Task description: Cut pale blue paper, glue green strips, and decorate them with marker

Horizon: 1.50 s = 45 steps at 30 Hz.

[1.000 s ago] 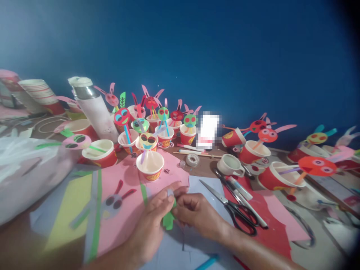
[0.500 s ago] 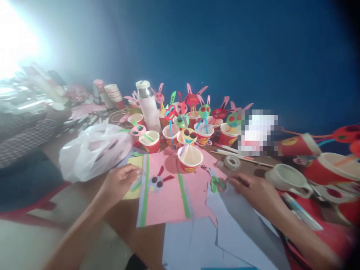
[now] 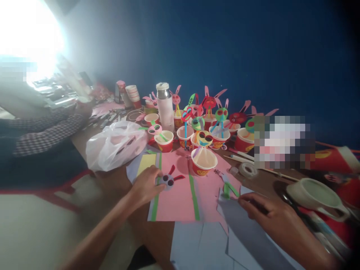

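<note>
Left hand (image 3: 146, 183): now lying on the pink sheet (image 3: 180, 195) with fingertips touching the small grey paper face (image 3: 168, 180), the one with dark eyes and red ears. Half a second ago this hand was resting further left, at the yellow paper's edge; a second ago both hands were pinching the green strip together. Fingers are curled loosely over the face; whether they are gripping it cannot be told.

Right hand (image 3: 267, 213): resting on the pale blue-grey paper (image 3: 242, 232), fingers folded under, appearing to hold nothing, though the blur leaves it uncertain. The green strip (image 3: 228, 189) is lying just beyond its fingertips, apparently released and no longer held by either hand.

Judgement: the hands are parting, the strip being set aside while the left is going for the face piece.

Surroundings: a red paper cup (image 3: 204, 166) is standing on the pink sheet behind the face; a tape roll (image 3: 247, 169) and a white plastic bag (image 3: 115, 144) are lying near. Another person's checked sleeve (image 3: 45, 135) is showing at far left.
</note>
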### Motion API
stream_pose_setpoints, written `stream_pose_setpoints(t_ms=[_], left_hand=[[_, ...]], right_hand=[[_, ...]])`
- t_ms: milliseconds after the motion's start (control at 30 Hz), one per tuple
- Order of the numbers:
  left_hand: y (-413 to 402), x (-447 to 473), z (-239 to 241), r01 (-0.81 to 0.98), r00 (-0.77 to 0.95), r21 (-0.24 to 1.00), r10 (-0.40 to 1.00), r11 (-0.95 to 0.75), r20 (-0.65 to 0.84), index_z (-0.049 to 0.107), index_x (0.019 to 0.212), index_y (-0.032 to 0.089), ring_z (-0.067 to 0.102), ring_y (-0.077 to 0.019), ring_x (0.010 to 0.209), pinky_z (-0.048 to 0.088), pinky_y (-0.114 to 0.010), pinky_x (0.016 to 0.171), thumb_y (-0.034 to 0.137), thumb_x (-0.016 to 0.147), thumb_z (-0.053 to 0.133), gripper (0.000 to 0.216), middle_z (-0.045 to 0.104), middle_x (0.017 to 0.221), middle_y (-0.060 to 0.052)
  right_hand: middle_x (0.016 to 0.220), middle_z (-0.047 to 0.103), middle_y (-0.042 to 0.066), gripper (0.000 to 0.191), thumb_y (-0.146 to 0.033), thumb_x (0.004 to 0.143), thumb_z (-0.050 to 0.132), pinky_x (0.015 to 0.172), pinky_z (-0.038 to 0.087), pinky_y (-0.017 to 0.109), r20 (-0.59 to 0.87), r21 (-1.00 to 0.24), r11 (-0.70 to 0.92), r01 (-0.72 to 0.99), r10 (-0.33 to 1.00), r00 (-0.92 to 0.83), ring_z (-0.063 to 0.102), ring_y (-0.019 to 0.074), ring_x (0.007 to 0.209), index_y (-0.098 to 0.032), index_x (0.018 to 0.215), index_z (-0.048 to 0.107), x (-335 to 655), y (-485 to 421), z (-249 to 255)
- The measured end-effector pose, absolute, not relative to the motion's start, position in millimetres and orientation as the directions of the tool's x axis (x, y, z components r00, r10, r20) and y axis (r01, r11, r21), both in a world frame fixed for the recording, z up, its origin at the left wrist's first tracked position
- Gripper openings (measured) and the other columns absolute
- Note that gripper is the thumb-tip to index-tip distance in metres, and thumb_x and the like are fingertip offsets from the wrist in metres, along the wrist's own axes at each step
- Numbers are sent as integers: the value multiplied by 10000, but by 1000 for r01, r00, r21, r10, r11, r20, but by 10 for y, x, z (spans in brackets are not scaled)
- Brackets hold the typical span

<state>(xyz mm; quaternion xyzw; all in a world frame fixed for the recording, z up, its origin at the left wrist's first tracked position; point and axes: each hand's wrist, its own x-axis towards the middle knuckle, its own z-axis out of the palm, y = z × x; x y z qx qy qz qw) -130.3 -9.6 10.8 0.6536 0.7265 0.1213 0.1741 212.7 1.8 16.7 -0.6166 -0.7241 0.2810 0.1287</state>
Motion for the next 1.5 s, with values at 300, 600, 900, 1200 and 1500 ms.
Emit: stream_pose_setpoints(t_ms=[300,600,900,1200,1500], left_hand=[[-140,-1240,62,872,-72,485,997,68,-11,464,746,208,518,-200,748,367,-292,656,183,694,560,112,544,787,-12],[-477,-724,381,613,164,771,982,-174,91,431,709,202,507,-126,698,405,-238,666,139,721,470,75,524,745,10],[15,202,324,-188,416,955,899,230,-135,433,692,184,425,-64,511,333,-191,468,256,611,663,254,492,639,33],[137,230,162,-145,413,939,882,310,-228,460,774,181,464,-61,513,380,-185,508,281,608,656,276,494,619,49],[1,-827,447,437,186,898,973,44,-138,643,828,180,569,-172,855,432,-280,793,290,765,591,137,637,907,-39]], right_hand=[[798,728,-30,338,-540,854,444,658,477,252,-154,-608,163,777,936,-316,673,178,727,-303,868,686,2065,-40,194],[780,716,-16,319,-506,855,465,637,484,251,-217,-693,181,698,871,-441,659,187,729,-278,850,688,1972,-67,211],[870,724,53,324,-482,753,615,715,551,308,-175,-865,56,498,897,-405,677,251,856,-219,931,679,2169,-39,290],[615,657,10,260,-467,736,614,592,506,285,-75,-874,-9,485,990,-116,605,183,608,-216,725,679,2054,-5,197],[549,580,-11,222,-418,708,683,533,446,223,-95,-953,-81,291,995,-36,518,131,544,-199,695,653,2057,26,358]])
